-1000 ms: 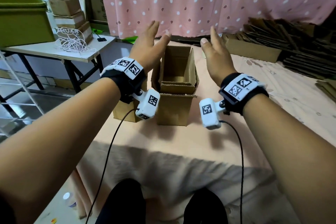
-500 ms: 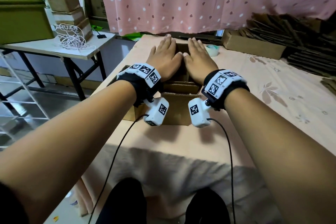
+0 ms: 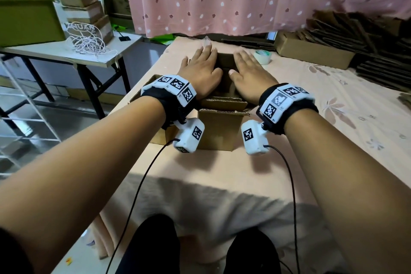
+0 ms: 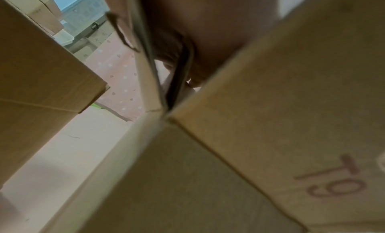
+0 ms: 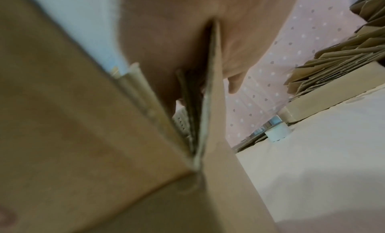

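A brown cardboard box (image 3: 219,131) stands on the pink-covered table in front of me. My left hand (image 3: 201,68) lies flat with straight fingers on the box's left top flap. Beside it my right hand (image 3: 250,71) lies flat on the right top flap. A dark gap (image 3: 225,73) of open box shows between the two hands. In the left wrist view the box wall (image 4: 291,121) bears the stamp "T9", and the palm (image 4: 208,30) presses on the flap edge. The right wrist view shows the palm (image 5: 166,39) on the flap (image 5: 214,104).
A second cardboard box (image 3: 159,135) stands just left of the first. A tape roll (image 3: 262,56) lies behind my right hand. Flattened cartons (image 3: 367,35) pile up at the back right. A side table (image 3: 66,53) at left holds a green bin, small boxes and string.
Both hands came down from the air onto the box's side flaps and folded them inward. Since half a second ago they have moved a little apart.
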A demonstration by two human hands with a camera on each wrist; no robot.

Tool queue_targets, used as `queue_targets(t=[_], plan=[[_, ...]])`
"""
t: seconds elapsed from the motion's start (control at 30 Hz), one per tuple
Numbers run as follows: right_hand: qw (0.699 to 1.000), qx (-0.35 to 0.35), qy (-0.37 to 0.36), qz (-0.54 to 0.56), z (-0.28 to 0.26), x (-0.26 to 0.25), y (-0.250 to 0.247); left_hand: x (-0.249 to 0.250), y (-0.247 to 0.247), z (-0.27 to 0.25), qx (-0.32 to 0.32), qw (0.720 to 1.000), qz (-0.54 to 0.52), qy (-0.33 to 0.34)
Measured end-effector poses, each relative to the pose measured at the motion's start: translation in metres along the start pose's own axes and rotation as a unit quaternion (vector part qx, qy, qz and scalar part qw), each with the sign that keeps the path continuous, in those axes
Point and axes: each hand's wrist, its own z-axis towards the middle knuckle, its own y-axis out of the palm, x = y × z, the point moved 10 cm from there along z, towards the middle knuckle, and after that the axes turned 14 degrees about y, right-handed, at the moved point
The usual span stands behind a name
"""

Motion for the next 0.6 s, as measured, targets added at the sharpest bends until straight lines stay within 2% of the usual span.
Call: queue_targets(t=[0.6], plan=[[0.996,-0.055,0.023,-0.067,0.008,0.001,0.016,-0.008,0.011,0.003,-0.057,0.998,0.01,-0.026]])
